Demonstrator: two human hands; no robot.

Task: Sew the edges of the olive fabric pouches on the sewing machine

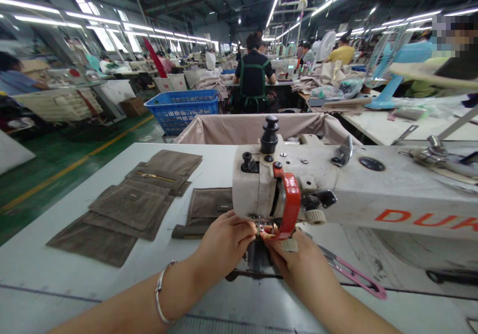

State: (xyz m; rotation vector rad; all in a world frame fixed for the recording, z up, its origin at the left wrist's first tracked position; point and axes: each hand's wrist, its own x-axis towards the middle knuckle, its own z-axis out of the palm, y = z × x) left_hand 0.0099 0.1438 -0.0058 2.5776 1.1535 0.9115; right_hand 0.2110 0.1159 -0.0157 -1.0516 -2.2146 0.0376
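Note:
Both hands meet under the head of a white sewing machine (336, 184), right at its needle. My left hand (220, 242), with a silver bangle on the wrist, has its fingers pinched together beside the needle bar. My right hand (295, 259) is pinched from the other side, below the red guard (290, 207). What the fingertips grip is too small to make out. A brown fabric panel (207, 207) lies under the machine head, just past my left hand.
A pile of brown fabric pieces (130, 204), one with a zip, lies to the left on the white table (45, 274). Pink thread snips (354, 274) rest at the right. A blue basket (181, 107) and other seated workers are beyond.

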